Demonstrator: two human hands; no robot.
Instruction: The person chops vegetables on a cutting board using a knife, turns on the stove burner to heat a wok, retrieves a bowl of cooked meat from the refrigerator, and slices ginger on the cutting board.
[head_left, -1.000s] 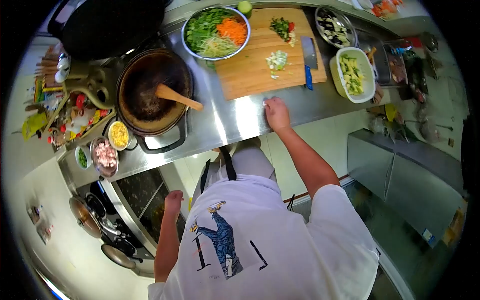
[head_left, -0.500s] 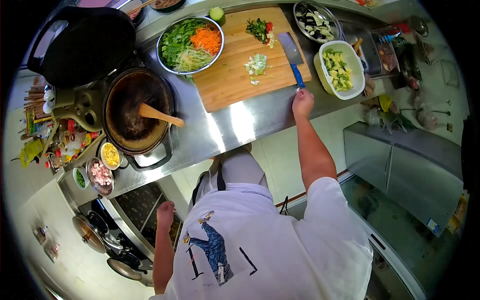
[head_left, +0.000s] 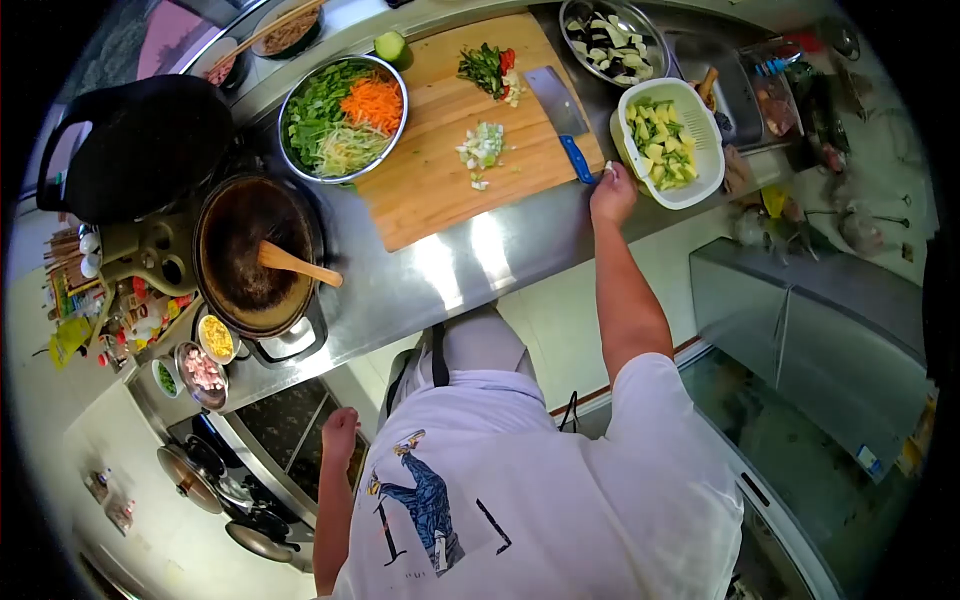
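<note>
My right hand [head_left: 613, 194] is at the counter's front edge, between the blue handle of the cleaver [head_left: 557, 108] and the white-and-green plastic colander [head_left: 713, 150] of yellow-green chunks. Its fingers are closed; a small pale spot shows at the fingertips, too small to name. The cleaver lies on the wooden cutting board [head_left: 420, 190], beside chopped white pieces [head_left: 482, 146] and a heap of cut green and red peppers [head_left: 484, 70]. Low by my side hangs my left hand [head_left: 340, 432], fingers curled, apart from everything on the counter.
A wok [head_left: 215, 300] with a wooden spatula [head_left: 298, 263] sits at left, near a large black lid [head_left: 150, 150]. Shredded vegetables [head_left: 345, 115] fill a steel bowl behind. Small bowls hold diced meat [head_left: 203, 370] and yellow bits [head_left: 216, 338]. The sink [head_left: 705, 55] is at right.
The view has turned, so the counter things appear further left. My right hand has shifted right and forward, past the cleaver's handle end towards the colander. My left hand stays low.
</note>
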